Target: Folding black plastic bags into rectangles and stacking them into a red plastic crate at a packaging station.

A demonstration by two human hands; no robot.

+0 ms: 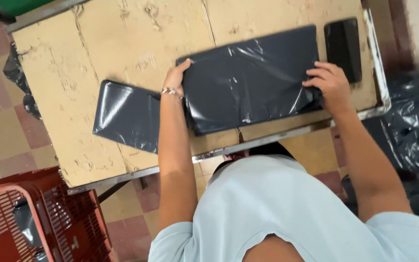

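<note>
1. Both hands press on a folded dark plastic bag [248,77] in the middle of the frame. The left hand [175,77] curls over its left edge with fingers bent on the plastic, and the right hand [330,85] pinches the right edge, which looks bunched under the fingertips.
2. That bag lies flat on a worn, cardboard-covered table [98,48], reaching from centre to right of centre, with its near edge just above the table's metal rim.
3. A second dark folded bag [124,114] lies left of centre, its right end tucked under or touching the left forearm and the first bag; which one overlaps cannot be told.
4. A small black flat object [344,46] sits at the upper right of the table, just beside the held bag and close to the right hand.
5. A red plastic crate [49,218] stands on the tiled floor at the lower left, and loose dark plastic [413,126] is heaped at the right edge of the frame.
6. Judged from the creases, the fold would go best with both edges kept level and the plastic pulled taut, so trapped air is smoothed out toward the open side before pressing down.
7. Keeping the right-hand pinch light should stop the slick film from wrinkling or sliding on the rough cardboard.
</note>
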